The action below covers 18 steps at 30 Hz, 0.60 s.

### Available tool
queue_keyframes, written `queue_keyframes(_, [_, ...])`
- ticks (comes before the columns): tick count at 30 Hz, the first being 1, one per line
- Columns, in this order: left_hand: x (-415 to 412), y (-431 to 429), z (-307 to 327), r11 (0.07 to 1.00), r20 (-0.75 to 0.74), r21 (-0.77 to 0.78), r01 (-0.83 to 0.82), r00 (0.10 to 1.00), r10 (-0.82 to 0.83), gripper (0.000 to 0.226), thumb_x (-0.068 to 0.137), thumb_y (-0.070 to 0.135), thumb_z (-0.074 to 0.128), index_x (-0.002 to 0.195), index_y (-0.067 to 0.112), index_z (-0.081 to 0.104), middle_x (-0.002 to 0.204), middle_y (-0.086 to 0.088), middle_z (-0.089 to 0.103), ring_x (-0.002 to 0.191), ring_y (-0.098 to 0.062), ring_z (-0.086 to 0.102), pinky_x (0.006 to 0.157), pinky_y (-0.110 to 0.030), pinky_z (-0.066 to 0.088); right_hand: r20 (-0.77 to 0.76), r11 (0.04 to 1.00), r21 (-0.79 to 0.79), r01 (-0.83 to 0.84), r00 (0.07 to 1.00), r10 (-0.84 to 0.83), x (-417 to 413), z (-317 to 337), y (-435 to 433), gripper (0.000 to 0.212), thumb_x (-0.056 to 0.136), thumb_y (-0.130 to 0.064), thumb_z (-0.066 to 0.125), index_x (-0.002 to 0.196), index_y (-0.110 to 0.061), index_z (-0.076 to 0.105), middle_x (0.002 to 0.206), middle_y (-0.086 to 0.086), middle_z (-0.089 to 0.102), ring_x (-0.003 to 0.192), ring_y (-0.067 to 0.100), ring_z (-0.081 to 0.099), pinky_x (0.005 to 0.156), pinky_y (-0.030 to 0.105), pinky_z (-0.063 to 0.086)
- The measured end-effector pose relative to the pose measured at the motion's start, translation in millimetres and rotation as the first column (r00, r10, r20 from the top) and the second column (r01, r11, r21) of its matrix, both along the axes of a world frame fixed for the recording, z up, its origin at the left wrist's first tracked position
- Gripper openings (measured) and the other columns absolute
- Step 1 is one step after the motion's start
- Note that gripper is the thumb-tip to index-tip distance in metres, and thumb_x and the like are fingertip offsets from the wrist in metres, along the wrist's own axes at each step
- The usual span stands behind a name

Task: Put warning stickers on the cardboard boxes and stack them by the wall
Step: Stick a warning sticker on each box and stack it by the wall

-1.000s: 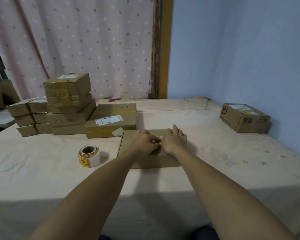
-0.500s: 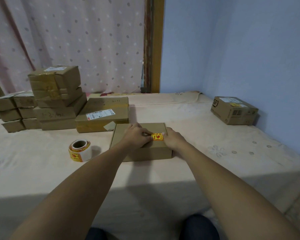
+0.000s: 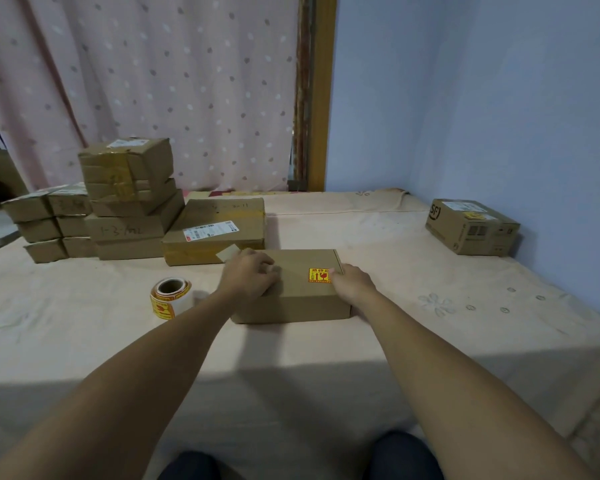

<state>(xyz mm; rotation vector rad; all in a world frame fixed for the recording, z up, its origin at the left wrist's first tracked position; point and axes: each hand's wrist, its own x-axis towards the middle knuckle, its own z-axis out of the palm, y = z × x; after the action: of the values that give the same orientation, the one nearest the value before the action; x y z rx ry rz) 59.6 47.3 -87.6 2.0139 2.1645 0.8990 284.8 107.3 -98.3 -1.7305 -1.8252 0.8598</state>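
Cardboard makes up most of the scene: a plain cardboard box (image 3: 291, 296) lies flat on the pale cloth-covered surface (image 3: 413, 323) straight in front of the person, with a yellow-and-red warning sticker (image 3: 319, 275) stuck on its lid towards the right side. The left hand (image 3: 248, 275) rests on the left part of the lid, knuckles up and fingers curled under; whether anything is tucked inside the curl cannot be told. The right hand (image 3: 352, 282) sits over the box's right edge with one digit stretched out straight, its tip touching the sticker's upper right corner, while the other fingers are hidden behind the back of the hand. A sticker roll (image 3: 170, 297) stands on the cloth just left of the box, apart from it. Behind it, a flat parcel (image 3: 219, 230) with a white printed label lies just beyond the box's far left corner, and a stack of boxes (image 3: 129, 202) rises further left in front of a dotted pink curtain (image 3: 153, 81). One labelled box (image 3: 471, 226) sits alone against the blue wall (image 3: 499, 116) on the right, well apart from the rest.
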Motion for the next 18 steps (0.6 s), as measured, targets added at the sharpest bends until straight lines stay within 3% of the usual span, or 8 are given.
queue_keyframes(4, [-32, -23, -5, 0.966, -0.082, 0.078, -0.248, 0.964, 0.255, 0.036, 0.097, 0.038, 0.056, 0.123, 0.014, 0.062, 0.122, -0.008, 0.06, 0.113, -0.026, 0.051, 0.094, -0.039, 0.044, -0.054, 0.998, -0.01, 0.058, 0.997, -0.059, 1, 8, -10, 0.04, 0.105, -0.037, 0.037, 0.131, -0.015, 0.058, 0.127, 0.01, 0.061, 0.117, 0.033, 0.056, 0.096, 0.037, 0.047])
queue_keyframes(6, [-37, -29, -3, 0.948, -0.077, -0.013, -0.319, 0.945, 0.317, 0.039, 0.098, 0.045, 0.051, 0.11, 0.011, 0.064, 0.106, -0.007, 0.066, 0.098, -0.025, 0.058, 0.086, -0.041, 0.052, -0.131, 0.998, -0.03, 0.057, 0.99, -0.06, 3, 9, -14, 0.038, 0.103, -0.037, 0.04, 0.128, -0.018, 0.062, 0.124, 0.008, 0.063, 0.113, 0.031, 0.059, 0.1, 0.043, 0.051])
queue_keyframes(8, [-30, -33, 2, 0.938, -0.023, -0.145, -0.314, 0.949, 0.314, 0.04, 0.097, 0.047, 0.048, 0.095, 0.009, 0.063, 0.092, -0.008, 0.066, 0.085, -0.023, 0.06, 0.076, -0.038, 0.054, -0.244, 0.995, -0.092, 0.032, 0.968, -0.053, 6, 5, -14, 0.037, 0.1, -0.04, 0.043, 0.127, -0.023, 0.063, 0.12, 0.006, 0.066, 0.107, 0.029, 0.062, 0.094, 0.047, 0.057])
queue_keyframes(12, [-7, -31, 9, 0.943, 0.187, -0.199, -0.268, 0.934, 0.305, 0.03, 0.096, 0.036, 0.054, 0.096, 0.006, 0.06, 0.089, -0.006, 0.06, 0.082, -0.022, 0.058, 0.065, -0.034, 0.043, -0.44, 0.97, -0.242, -0.032, 0.894, -0.08, 18, 14, -29, 0.02, 0.103, -0.037, 0.052, 0.115, -0.022, 0.06, 0.11, 0.008, 0.068, 0.092, 0.027, 0.068, 0.068, 0.04, 0.06])
queue_keyframes(14, [-3, -26, 11, 0.954, 0.33, -0.163, -0.252, 0.897, 0.294, 0.032, 0.095, 0.035, 0.055, 0.099, 0.005, 0.064, 0.088, -0.006, 0.063, 0.08, -0.02, 0.059, 0.064, -0.034, 0.048, -0.491, 0.961, -0.272, -0.043, 0.865, -0.1, 29, 20, -31, 0.024, 0.099, -0.037, 0.06, 0.115, -0.02, 0.054, 0.109, 0.008, 0.066, 0.093, 0.026, 0.068, 0.069, 0.045, 0.062])
queue_keyframes(16, [1, -18, 12, 0.966, 0.492, -0.121, -0.229, 0.831, 0.258, 0.03, 0.093, 0.035, 0.056, 0.102, 0.008, 0.066, 0.094, -0.008, 0.065, 0.086, -0.022, 0.061, 0.074, -0.039, 0.056, -0.543, 0.964, -0.264, -0.033, 0.831, -0.12, 43, 28, -30, 0.035, 0.096, -0.034, 0.066, 0.121, -0.015, 0.051, 0.112, 0.01, 0.065, 0.093, 0.024, 0.066, 0.069, 0.043, 0.06])
queue_keyframes(18, [10, -11, 15, 0.975, 0.616, -0.081, -0.209, 0.758, 0.214, 0.03, 0.092, 0.034, 0.056, 0.107, 0.01, 0.066, 0.103, -0.008, 0.064, 0.094, -0.023, 0.06, 0.083, -0.042, 0.056, -0.603, 0.97, -0.239, -0.036, 0.789, -0.12, 60, 37, -25, 0.037, 0.094, -0.03, 0.069, 0.123, -0.009, 0.059, 0.114, 0.013, 0.07, 0.092, 0.024, 0.067, 0.071, 0.04, 0.058])
